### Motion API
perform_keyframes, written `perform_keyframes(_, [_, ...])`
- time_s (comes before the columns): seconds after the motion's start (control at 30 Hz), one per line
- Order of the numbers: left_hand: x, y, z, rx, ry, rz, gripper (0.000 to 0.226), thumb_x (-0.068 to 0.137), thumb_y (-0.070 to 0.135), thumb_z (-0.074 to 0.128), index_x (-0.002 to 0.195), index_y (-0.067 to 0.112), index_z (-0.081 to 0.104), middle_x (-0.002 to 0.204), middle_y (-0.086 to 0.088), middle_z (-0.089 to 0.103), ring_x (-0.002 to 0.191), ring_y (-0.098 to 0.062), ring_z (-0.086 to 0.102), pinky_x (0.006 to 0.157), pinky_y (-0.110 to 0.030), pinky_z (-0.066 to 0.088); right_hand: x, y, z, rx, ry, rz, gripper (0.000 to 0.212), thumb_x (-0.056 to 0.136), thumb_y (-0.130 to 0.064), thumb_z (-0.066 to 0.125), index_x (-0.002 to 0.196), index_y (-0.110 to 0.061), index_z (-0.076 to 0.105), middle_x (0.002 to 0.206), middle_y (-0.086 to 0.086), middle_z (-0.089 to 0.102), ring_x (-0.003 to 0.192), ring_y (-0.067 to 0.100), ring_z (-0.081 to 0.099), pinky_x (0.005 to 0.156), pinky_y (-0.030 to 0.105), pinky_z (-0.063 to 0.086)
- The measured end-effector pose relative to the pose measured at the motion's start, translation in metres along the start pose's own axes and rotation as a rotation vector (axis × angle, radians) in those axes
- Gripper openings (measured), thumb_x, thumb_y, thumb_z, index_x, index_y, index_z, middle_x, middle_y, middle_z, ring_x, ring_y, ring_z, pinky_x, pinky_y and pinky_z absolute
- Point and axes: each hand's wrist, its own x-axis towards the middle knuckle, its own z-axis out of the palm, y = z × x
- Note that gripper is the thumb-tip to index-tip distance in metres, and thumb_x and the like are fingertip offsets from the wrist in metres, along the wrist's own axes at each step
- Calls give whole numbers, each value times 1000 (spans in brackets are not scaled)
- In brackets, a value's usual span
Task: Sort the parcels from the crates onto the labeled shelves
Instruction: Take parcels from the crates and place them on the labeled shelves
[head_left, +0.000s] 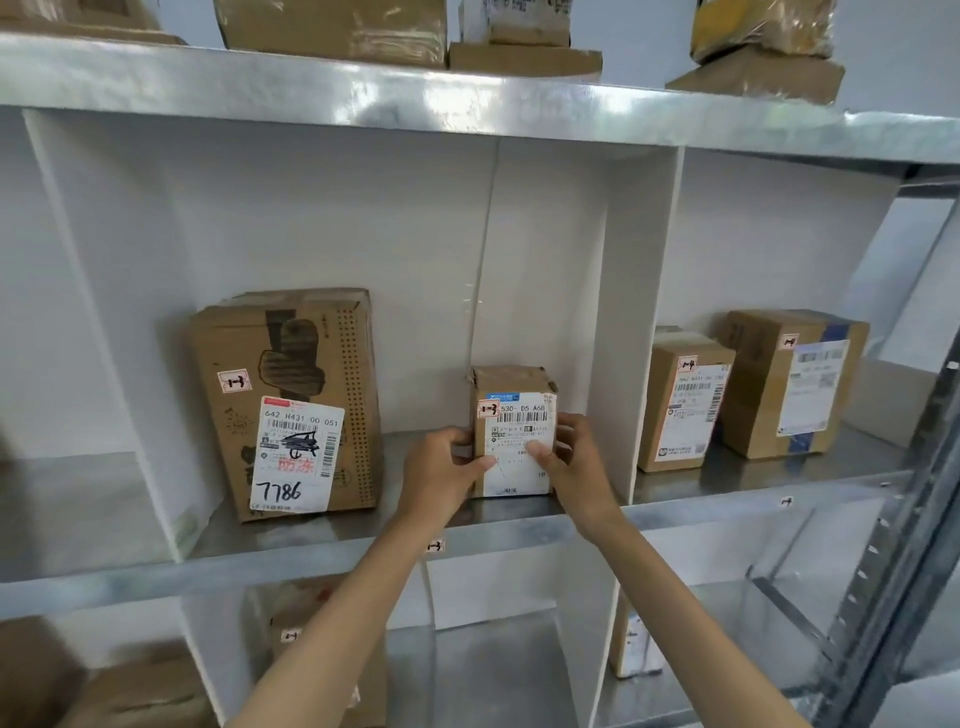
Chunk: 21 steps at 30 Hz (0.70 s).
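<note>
Both the left hand (441, 467) and right hand (566, 462) grip the box (514, 410) standing on the shelf (332, 530) near its front edge, so a careless release might tip it forward off the lip.

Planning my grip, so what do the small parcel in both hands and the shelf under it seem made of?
Small parcel: apparently brown cardboard, matte, with creased top edges and a white paper label. Shelf: likely galvanised sheet metal, grey with a mottled sheen.
</note>
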Motion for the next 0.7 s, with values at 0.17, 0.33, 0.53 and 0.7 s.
perform_keyframes(0.17, [11,0,8,-1,33,-23,25,79,19,74,102,14,67,105,2,71,85,-12,67,75,-26,55,24,-2,-6,-22,-88,93,33,89,-10,62,114,-15,40,117,2,58,103,19,59,80,35,57])
perform_keyframes(0.33, [18,0,12,-2,52,-64,25,77,16,75,101,12,66,105,-2,71,89,-17,68,81,-42,56,30,-2,-7,-67,-103,87,37,89,-4,61,118,-9,39,110,-1,56,96,12,57,72,24,55])
perform_keyframes(0.53, [16,3,16,-19,87,-92,26,79,10,73,103,9,63,108,-6,69,90,-18,68,81,-39,57,35,-6,-3,-142,-108,104,35,91,-6,58,118,-13,37,114,-1,52,104,17,53,87,36,54])
perform_keyframes(0.7, [13,5,17,-10,97,-112,31,81,11,71,110,6,60,114,-7,67,95,-18,66,77,-21,52,31,-9,-5,-142,-117,121,40,91,-9,59,124,-11,36,120,3,55,101,15,52,81,30,52])
